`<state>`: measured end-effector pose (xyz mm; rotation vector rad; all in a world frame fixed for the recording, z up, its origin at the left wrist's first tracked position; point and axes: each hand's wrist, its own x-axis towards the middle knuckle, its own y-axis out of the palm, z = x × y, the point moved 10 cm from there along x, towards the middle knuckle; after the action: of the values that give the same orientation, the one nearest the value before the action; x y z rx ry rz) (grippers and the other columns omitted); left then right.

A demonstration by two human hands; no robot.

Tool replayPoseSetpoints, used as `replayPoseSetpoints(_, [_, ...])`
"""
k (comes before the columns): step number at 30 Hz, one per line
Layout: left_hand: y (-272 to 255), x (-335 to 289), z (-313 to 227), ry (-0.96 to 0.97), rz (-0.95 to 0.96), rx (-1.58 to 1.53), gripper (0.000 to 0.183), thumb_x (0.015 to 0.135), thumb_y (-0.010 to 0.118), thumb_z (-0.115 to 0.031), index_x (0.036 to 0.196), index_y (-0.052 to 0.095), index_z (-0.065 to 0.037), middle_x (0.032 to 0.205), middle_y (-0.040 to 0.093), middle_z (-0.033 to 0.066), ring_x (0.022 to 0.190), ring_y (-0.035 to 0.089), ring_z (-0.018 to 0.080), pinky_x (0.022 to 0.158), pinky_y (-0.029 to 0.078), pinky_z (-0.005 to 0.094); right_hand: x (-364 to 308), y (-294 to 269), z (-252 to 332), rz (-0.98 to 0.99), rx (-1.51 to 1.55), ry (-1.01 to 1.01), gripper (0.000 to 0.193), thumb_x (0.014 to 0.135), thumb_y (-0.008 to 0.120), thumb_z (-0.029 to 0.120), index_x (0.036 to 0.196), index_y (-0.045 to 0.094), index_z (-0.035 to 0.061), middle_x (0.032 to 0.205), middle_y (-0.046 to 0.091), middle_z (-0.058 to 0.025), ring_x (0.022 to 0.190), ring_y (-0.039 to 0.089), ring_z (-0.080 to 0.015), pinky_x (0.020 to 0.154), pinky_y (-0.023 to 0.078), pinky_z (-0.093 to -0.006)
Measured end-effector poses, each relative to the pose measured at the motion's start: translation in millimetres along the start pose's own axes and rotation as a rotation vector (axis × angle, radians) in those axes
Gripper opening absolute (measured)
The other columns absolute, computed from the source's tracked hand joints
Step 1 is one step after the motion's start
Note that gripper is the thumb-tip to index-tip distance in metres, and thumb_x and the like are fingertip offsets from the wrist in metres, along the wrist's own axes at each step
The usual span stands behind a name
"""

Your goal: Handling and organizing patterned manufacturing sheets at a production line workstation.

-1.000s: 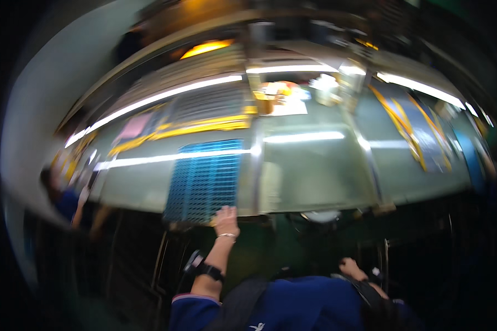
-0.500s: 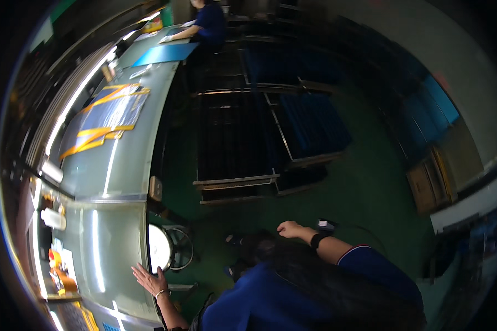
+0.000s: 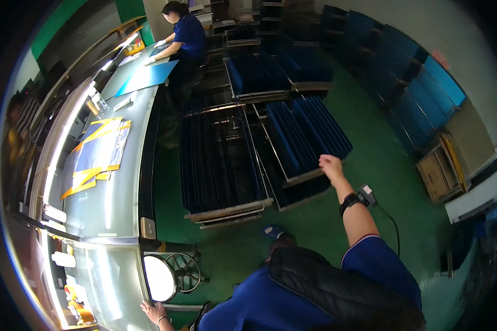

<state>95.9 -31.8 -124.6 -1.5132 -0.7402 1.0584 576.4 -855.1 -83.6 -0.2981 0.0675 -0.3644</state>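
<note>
My left hand [image 3: 153, 312] is at the bench edge, fingers spread and nothing in it. Right beside it are the glass-topped bench [image 3: 128, 276] and a round white stool seat [image 3: 160, 277]. My right hand [image 3: 330, 167] is stretched out ahead with its fingers curled in, and I see nothing in them. In the picture it overlaps the near corner of a rack of upright blue panels [image 3: 309, 129]; whether it touches them I cannot tell. A dark band [image 3: 348, 203] circles my right forearm, and a small corded device [image 3: 366, 194] shows next to it.
A long rack of dark panels [image 3: 223, 160] stands ahead. Yellow-edged sheets [image 3: 102, 146] lie on the bench. Farther along, a co-worker [image 3: 189, 36] leans over a blue sheet [image 3: 147, 76]. Cardboard [image 3: 437, 175] and blue panels [image 3: 425, 99] lean at the right wall.
My right arm has swung forward, and the hand now appears over the blue panel rack. My left hand shows lower in the picture, still by the bench edge. The view has shifted.
</note>
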Motion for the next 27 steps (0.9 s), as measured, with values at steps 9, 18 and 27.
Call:
replayPoseSetpoints(9, [55.3, -105.2, -118.8, 0.063, 0.081, -0.110, 0.052, 0.066, 0.075, -0.032, 0.108, 0.063, -0.002, 0.110, 0.061, 0.0203, 0.097, 0.062, 0.0316, 0.088, 0.048, 0.0384, 183.1, 49.5, -8.3, -0.051, -0.751, 0.068, 0.040, 0.087, 0.054, 0.015, 0.125, 0.050, 0.0042, 0.124, 0.052, -0.0157, 0.114, 0.050, -0.0299, 0.096, 0.042, -0.0387])
replayPoseSetpoints(18, [68.3, -192.0, -191.1, -0.018, 0.263, -0.262, 0.051, 0.068, 0.071, -0.032, 0.107, 0.064, -0.001, 0.103, 0.065, 0.0185, 0.089, 0.065, 0.0278, 0.081, 0.052, 0.0361, 232.8, 81.3, -34.8, 0.179, -1.029, 0.334, 0.033, 0.082, 0.058, 0.021, 0.111, 0.057, 0.0055, 0.113, 0.059, -0.0202, 0.106, 0.057, -0.0356, 0.088, 0.048, -0.0448])
replayPoseSetpoints(27, [64.6, -251.5, -202.7, -0.106, 0.334, -0.166, 0.052, 0.077, 0.060, -0.039, 0.121, 0.057, -0.012, 0.118, 0.058, 0.0141, 0.110, 0.054, 0.0311, 0.096, 0.042, 0.0389, 271.6, 60.1, -111.2, 0.347, -1.176, -0.063, 0.029, 0.082, 0.053, 0.020, 0.097, 0.061, -0.0024, 0.097, 0.063, -0.0238, 0.086, 0.061, -0.0390, 0.074, 0.049, -0.0440])
